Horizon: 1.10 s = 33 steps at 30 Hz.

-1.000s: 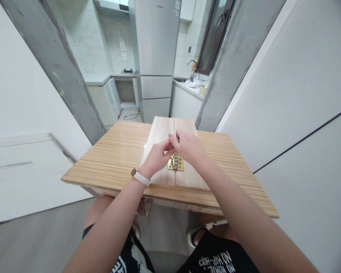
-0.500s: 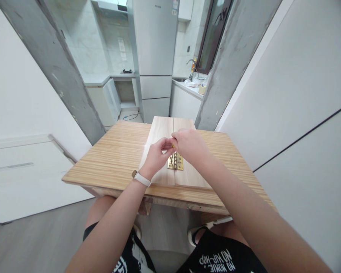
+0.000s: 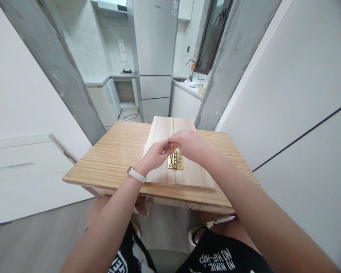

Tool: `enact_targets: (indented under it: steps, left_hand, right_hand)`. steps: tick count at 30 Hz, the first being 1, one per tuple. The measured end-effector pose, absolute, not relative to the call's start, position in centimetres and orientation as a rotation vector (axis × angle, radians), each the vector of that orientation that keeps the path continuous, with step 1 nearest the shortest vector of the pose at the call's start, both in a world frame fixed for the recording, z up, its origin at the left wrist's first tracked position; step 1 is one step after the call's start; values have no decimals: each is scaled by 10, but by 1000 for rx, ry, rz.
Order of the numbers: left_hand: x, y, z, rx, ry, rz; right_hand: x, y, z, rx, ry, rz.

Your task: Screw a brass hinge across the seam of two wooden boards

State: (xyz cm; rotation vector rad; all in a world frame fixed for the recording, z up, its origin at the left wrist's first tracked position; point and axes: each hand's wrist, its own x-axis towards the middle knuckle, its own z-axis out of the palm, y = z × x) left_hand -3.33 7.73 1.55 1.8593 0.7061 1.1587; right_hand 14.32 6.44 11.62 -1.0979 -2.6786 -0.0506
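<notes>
Two pale wooden boards lie side by side, their long edges meeting along a seam. A brass butt hinge lies opened flat across that seam, with a leaf on each board. Just beyond the hinge, my left hand and my right hand meet, fingertips together. Both are closed in a pinch around a small yellow piece, mostly covered by the fingers; its kind cannot be made out. My right hand arches over from the right, its fingers partly hidden behind its back.
The boards rest on a wood-grain table with a drawer front below its near edge. White panels stand on both sides. Beyond the table are a fridge, a counter with a sink tap and an open cabinet door.
My right hand has tilted and flattened slightly, its wrist shifting right. My left wrist has moved a little left and up. The hinge and boards have stayed in place.
</notes>
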Motion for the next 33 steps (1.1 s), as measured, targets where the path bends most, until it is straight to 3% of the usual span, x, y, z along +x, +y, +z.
enact_targets:
  steps: [7, 19, 33]
  left_hand:
    - [-28, 70, 10, 1852, 876, 1305]
    - [-18, 66, 3, 1813, 1068, 1465]
    - [-35, 74, 11, 1841, 796, 1201]
  right_hand:
    - [145, 54, 119, -1217, -2510, 43]
    - [122, 42, 105, -1500, -2406, -339]
    - [131, 57, 109, -1162, -2637, -159]
